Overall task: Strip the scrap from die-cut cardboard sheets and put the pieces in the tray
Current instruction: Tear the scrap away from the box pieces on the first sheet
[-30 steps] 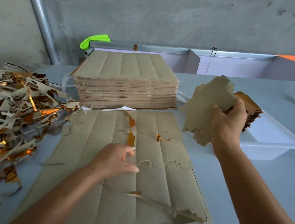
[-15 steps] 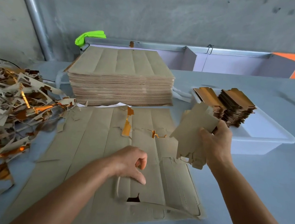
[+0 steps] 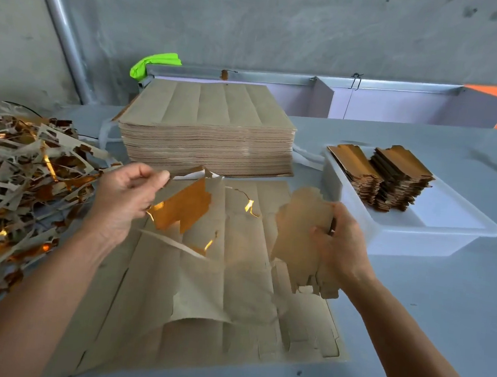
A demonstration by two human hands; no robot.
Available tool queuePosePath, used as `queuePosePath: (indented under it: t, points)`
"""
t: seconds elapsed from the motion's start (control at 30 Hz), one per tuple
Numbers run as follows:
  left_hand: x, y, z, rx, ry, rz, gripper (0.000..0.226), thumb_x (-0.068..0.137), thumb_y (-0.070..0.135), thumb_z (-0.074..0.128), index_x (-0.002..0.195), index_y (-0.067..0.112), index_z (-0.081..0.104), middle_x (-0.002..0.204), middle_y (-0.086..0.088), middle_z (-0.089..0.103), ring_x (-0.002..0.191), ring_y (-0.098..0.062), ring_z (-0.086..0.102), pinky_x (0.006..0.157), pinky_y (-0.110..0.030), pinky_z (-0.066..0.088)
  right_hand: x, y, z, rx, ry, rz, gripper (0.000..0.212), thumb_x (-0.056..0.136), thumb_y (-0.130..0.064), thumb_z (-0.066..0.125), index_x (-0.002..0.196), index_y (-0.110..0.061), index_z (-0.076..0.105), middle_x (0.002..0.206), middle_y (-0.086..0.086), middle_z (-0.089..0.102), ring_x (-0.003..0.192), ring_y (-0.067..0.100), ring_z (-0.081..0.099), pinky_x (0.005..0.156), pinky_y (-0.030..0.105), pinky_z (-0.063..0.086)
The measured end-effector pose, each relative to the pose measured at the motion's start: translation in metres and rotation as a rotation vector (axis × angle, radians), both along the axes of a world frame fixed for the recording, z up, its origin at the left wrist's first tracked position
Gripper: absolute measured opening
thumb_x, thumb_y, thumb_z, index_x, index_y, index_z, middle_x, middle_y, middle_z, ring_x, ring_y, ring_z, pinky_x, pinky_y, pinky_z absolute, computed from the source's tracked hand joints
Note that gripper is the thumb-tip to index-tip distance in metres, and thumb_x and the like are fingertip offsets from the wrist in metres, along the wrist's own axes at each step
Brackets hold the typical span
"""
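A brown die-cut cardboard sheet point(image 3: 200, 313) lies flat on the table in front of me, torn open in its middle. My left hand point(image 3: 123, 198) pinches a cut piece point(image 3: 185, 208) by its top edge and holds it raised above the sheet, its gold underside facing me. My right hand point(image 3: 337, 244) grips a bundle of stripped brown pieces point(image 3: 298, 237) over the sheet's right edge. A white plastic tray point(image 3: 435, 234) at the right holds two stacks of gold-faced pieces point(image 3: 380, 177).
A tall stack of uncut sheets point(image 3: 207, 130) stands behind the working sheet. A heap of brown and gold scrap strips point(image 3: 19, 180) covers the table's left side. A green cloth point(image 3: 154, 63) and a metal frame point(image 3: 310, 81) sit at the back wall.
My left hand has lifted from the sheet, pulling a gold-backed piece up and free. My right hand with its bundle has come back from the tray to the sheet's right edge.
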State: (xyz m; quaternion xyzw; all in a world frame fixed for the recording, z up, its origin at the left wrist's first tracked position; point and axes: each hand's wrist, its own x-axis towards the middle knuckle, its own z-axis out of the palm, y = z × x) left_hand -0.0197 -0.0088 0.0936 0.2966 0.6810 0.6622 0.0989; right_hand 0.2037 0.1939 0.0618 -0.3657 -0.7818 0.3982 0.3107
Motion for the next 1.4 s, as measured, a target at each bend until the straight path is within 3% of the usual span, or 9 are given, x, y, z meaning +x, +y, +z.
queuePosePath:
  t: [0.17, 0.3, 0.47, 0.6, 0.73, 0.9, 1.03, 1.2, 1.4]
  points:
    - [-0.007, -0.013, -0.011, 0.059, -0.068, 0.010, 0.017, 0.079, 0.024, 0.067, 0.078, 0.009, 0.059, 0.046, 0.008, 0.037, 0.038, -0.005, 0.028, 0.037, -0.014, 0.021, -0.017, -0.023, 0.008, 0.103, -0.209, 0.187, 0.066, 0.087, 0.010, 0.043, 0.140, -0.030, 0.038, 0.103, -0.003, 0.049, 0.091, 0.017, 0.050, 0.079, 0.029, 0.047]
    - [-0.017, -0.027, -0.021, 0.170, -0.214, 0.024, 0.013, 0.074, 0.032, 0.068, 0.074, 0.021, 0.061, 0.046, 0.010, 0.042, 0.037, -0.002, 0.033, 0.034, -0.011, 0.026, -0.033, -0.037, 0.016, 0.124, -0.436, 0.294, 0.037, 0.091, 0.002, 0.047, 0.118, -0.016, 0.066, 0.119, 0.000, 0.062, 0.105, 0.014, 0.055, 0.091, 0.020, 0.040]
    - [-0.024, -0.038, -0.030, 0.312, -0.477, 0.178, 0.020, 0.084, 0.040, 0.062, 0.075, 0.023, 0.058, 0.050, 0.010, 0.040, 0.041, -0.003, 0.033, 0.036, -0.015, 0.026, -0.042, -0.052, 0.023, -0.141, -0.470, 0.398, 0.019, 0.093, -0.010, 0.054, 0.097, -0.009, 0.073, 0.098, 0.005, 0.063, 0.092, 0.019, 0.057, 0.070, 0.023, 0.046]
    - [-0.020, -0.041, -0.038, 0.139, -0.419, 0.279, 0.049, 0.094, 0.049, 0.048, 0.103, 0.003, 0.062, 0.066, 0.002, 0.054, 0.045, -0.002, 0.051, 0.043, -0.011, 0.043, -0.054, -0.071, 0.017, -0.397, -0.459, 0.414, 0.018, 0.088, -0.015, 0.062, 0.099, -0.005, 0.072, 0.102, 0.012, 0.068, 0.097, 0.026, 0.062, 0.083, 0.033, 0.051]
    - [-0.007, -0.032, -0.041, 0.246, -0.513, 0.183, 0.019, 0.089, 0.038, 0.060, 0.085, 0.020, 0.061, 0.067, -0.001, 0.052, 0.056, -0.012, 0.047, 0.046, -0.023, 0.042, -0.064, -0.085, 0.010, -0.668, -0.307, 0.383, 0.016, 0.084, -0.018, 0.063, 0.078, -0.006, 0.073, 0.088, 0.014, 0.067, 0.076, 0.025, 0.062, 0.067, 0.030, 0.052]
    - [0.005, -0.016, -0.039, 0.139, -0.308, 0.077, 0.018, 0.081, 0.028, 0.065, 0.069, 0.018, 0.055, 0.042, 0.010, 0.041, 0.036, -0.003, 0.035, 0.037, -0.015, 0.030, -0.078, -0.088, 0.008, -0.837, -0.228, 0.268, 0.046, 0.094, -0.044, 0.050, 0.064, -0.010, 0.054, 0.036, -0.002, 0.056, 0.030, 0.004, 0.051, 0.032, 0.011, 0.037]
    - [0.019, -0.006, -0.043, 0.130, -0.287, -0.036, 0.020, 0.082, 0.021, 0.064, 0.068, 0.013, 0.053, 0.043, 0.010, 0.035, 0.036, -0.005, 0.026, 0.037, -0.017, 0.022, -0.073, -0.077, 0.004, -0.975, -0.156, 0.354, 0.057, 0.085, -0.064, 0.050, 0.092, -0.010, 0.068, 0.080, 0.007, 0.072, 0.074, 0.021, 0.069, 0.070, 0.030, 0.051]
    - [0.025, -0.010, -0.049, 0.106, -0.265, -0.075, 0.019, 0.075, 0.022, 0.068, 0.073, 0.007, 0.057, 0.048, 0.003, 0.041, 0.040, -0.006, 0.031, 0.038, -0.014, 0.026, -0.058, -0.072, 0.006, -0.596, -0.388, 0.392, 0.037, 0.079, -0.031, 0.074, 0.106, -0.007, 0.065, 0.100, 0.007, 0.069, 0.089, 0.020, 0.066, 0.077, 0.030, 0.054]
    - [0.042, -0.014, -0.067, -0.141, 0.051, 0.014, 0.027, 0.068, 0.014, 0.082, 0.084, 0.006, 0.062, 0.065, -0.006, 0.050, 0.056, -0.007, 0.043, 0.053, -0.014, 0.040, -0.029, -0.065, -0.007, -0.537, -0.013, 0.088, 0.007, 0.082, -0.018, 0.071, 0.081, -0.016, 0.064, 0.075, -0.003, 0.066, 0.065, 0.010, 0.061, 0.038, 0.011, 0.042]
